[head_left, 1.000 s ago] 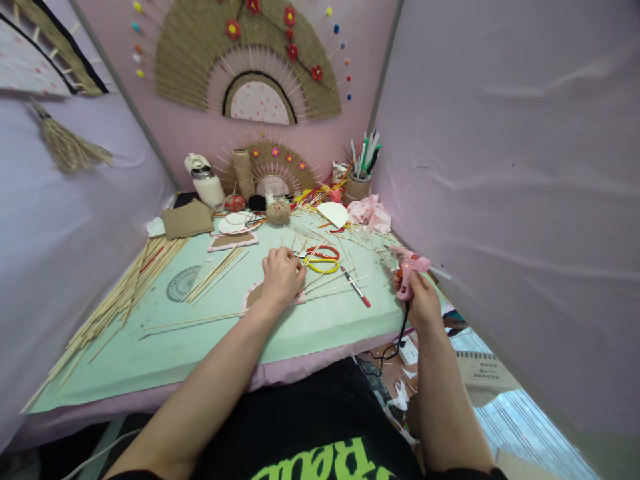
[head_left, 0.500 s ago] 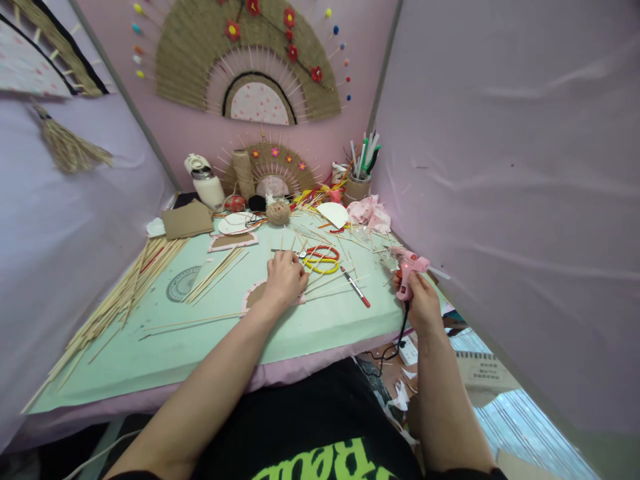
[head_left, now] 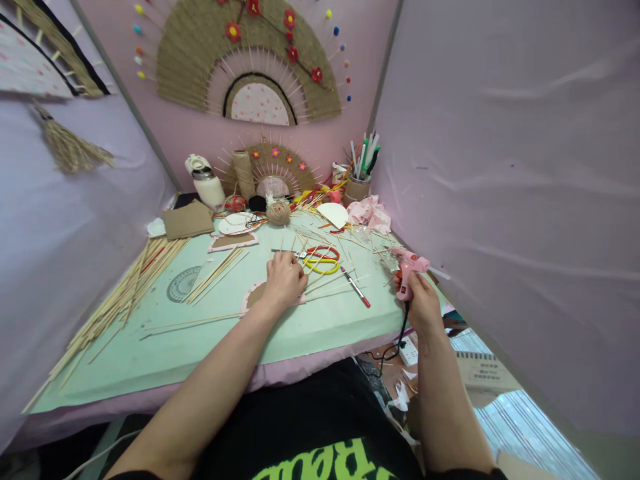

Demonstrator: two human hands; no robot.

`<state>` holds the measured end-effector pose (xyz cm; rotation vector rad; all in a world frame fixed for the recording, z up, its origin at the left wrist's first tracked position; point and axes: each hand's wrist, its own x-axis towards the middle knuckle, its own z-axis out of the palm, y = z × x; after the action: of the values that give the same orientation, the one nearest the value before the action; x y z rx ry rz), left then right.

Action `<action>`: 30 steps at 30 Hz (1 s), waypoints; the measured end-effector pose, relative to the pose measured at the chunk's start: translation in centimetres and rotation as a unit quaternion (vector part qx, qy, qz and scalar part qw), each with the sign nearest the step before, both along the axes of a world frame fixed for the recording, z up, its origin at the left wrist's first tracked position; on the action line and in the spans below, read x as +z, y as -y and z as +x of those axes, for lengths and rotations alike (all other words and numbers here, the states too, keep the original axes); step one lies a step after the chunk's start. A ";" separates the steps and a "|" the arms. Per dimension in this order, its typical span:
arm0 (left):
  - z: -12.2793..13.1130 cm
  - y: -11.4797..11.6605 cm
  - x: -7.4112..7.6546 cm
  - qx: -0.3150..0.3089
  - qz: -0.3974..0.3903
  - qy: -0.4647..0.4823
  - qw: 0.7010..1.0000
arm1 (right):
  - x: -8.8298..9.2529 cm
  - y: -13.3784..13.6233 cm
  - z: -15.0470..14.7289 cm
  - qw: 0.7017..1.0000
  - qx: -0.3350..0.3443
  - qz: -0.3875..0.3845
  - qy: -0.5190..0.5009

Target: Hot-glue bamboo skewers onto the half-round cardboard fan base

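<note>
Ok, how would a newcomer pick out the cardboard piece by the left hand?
Start at the pale green tabletop and find the left hand near its middle. Partly covered by that hand lies a brown cardboard piece with pink-patterned edging. A similar edged piece lies farther back; this one is the nearer and the only one with a hand over it.

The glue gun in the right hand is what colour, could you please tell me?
The glue gun is pink, best seen in the head view.
</note>
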<state>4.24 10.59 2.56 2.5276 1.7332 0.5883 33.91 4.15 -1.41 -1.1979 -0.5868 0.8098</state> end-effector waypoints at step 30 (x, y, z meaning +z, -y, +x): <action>-0.1 0.1 0.1 -0.012 -0.005 0.007 1.000 | 0.4 0.1 -0.2 1.000 -0.003 -0.011 -0.026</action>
<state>4.14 10.53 2.62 2.5292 1.6936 0.5936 33.73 4.09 -0.99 -1.1940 -0.5324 0.8414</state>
